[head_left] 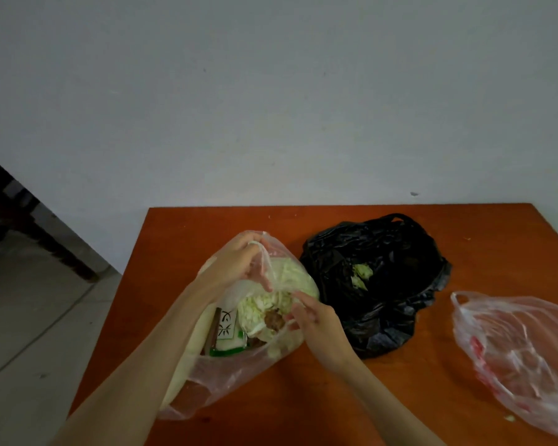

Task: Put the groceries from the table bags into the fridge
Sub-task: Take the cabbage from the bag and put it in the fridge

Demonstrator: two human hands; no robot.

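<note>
Left hand (239,262) pinches the far rim of the clear bag (232,375) on the surface (335,397); right hand (316,320) grips the near rim — spreading the mouth (probably to reach the cabbage (290,284) inside). Fridge unseen.

An orange-brown wooden table (181,252) stands against a pale wall. Three bags lie on it. A clear plastic bag (226,381) sits near the left edge. A crumpled black bag (384,304) lies just beside it in the middle, its mouth open. A second clear bag (516,358) lies toward the right edge, apart from the black one. Small pale scraps (509,427) dot the tabletop.
</note>
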